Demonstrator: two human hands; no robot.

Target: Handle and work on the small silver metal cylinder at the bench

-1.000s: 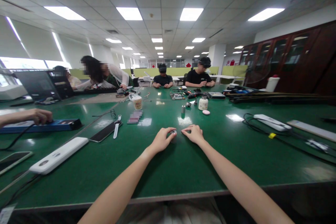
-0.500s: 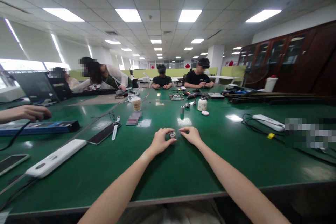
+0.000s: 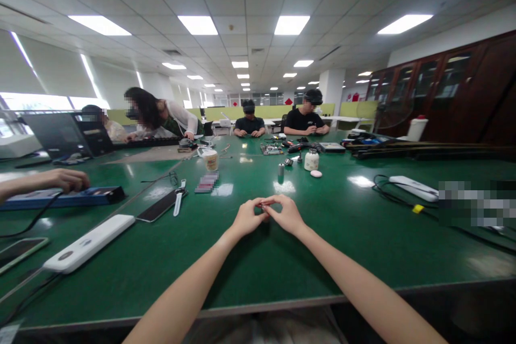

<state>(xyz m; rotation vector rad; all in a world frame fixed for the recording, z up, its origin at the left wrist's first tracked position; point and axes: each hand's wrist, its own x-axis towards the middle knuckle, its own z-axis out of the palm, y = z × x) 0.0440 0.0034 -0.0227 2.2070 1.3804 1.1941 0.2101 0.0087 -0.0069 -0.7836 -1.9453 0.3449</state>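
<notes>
Over the green table (image 3: 274, 274), my left hand (image 3: 246, 217) curls its thumb and fingers around a small round silver metal part (image 3: 262, 207). My right hand (image 3: 288, 216) meets it from the other side, its fingertips pinching the same part. Fingers cover most of this part, so its details are hidden. Beyond my hands stand a small metal cylinder (image 3: 281, 170) and a small dark part (image 3: 288, 162). A white patterned jar (image 3: 312, 160) is to their right, with a pale round lid (image 3: 316, 174) lying before it.
On the left lie a white power strip (image 3: 91, 242), a black tablet-like slab (image 3: 157, 207), a watch (image 3: 178, 200) and a paper cup (image 3: 211, 160). Another person's hand (image 3: 66, 180) is over a blue tray (image 3: 97, 197). A white box with cables (image 3: 413, 188) lies right.
My right hand has moved left and closed on the small metal part beside my left hand. At the left, the other person's hand has shifted right over the blue tray.
</notes>
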